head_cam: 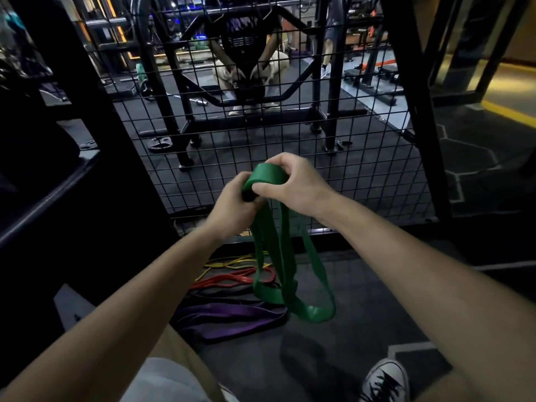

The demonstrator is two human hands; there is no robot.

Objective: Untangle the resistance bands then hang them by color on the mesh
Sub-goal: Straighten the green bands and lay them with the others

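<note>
- far left, low on the floor: yellow bands [232, 264], red bands [232, 281] and purple bands [229, 314] lie in loose rows, near the foot of the wire mesh [362, 169].
- centre: the left hand [235, 204] has its fingers curled tight around the top of the green bands [278, 256].
- just right, touching it: the right hand [293, 184] pinches the same folded top; the loops hang down over the floor.
- judged step: gathering the green set; next calls for lifting it to the mesh and finding something to hang it on.
</note>
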